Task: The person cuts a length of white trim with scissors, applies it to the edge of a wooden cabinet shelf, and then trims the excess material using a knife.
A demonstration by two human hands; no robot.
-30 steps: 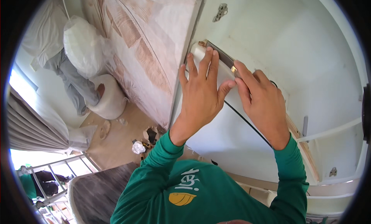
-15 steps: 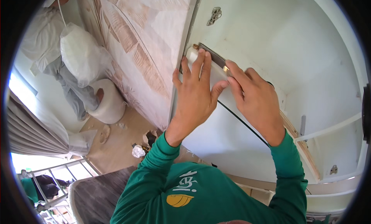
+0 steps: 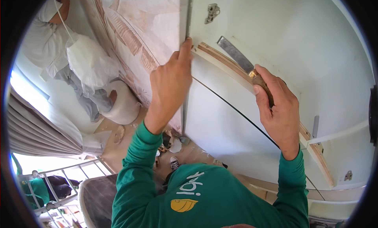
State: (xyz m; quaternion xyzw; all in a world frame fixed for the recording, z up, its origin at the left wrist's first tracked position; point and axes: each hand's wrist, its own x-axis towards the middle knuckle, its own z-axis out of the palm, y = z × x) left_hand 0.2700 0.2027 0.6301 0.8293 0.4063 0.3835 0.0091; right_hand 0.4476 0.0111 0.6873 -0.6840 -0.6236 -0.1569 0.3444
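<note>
My right hand [image 3: 280, 110] is closed round the dark wooden handle of a chisel [image 3: 238, 55]. Its flat metal blade points up and left, apart from the cabinet's raw wooden edge [image 3: 224, 60]. A brass-coloured collar joins blade and handle. At the cabinet's left side, my left hand [image 3: 171, 88] has its fingers bent together, with a fingertip at the upright panel edge [image 3: 188, 21]. What these fingers hold, if anything, is hidden. Close to them, a small brown piece [image 3: 193, 48] sits at the end of the wooden edge.
Metal hinges [image 3: 212, 13] are fixed inside the white cabinet [image 3: 271, 19]. Left of it stands a leaf-patterned wall panel [image 3: 138, 35]. Another person [image 3: 75, 66] sits or stands by a white round seat [image 3: 124, 104]. Debris [image 3: 173, 143] lies on the floor, near a metal railing [image 3: 63, 175].
The chisel has lifted off the wooden edge and moved right with my right hand. My left hand has come off the edge, moving left to the upright panel; its fingers have curled.
</note>
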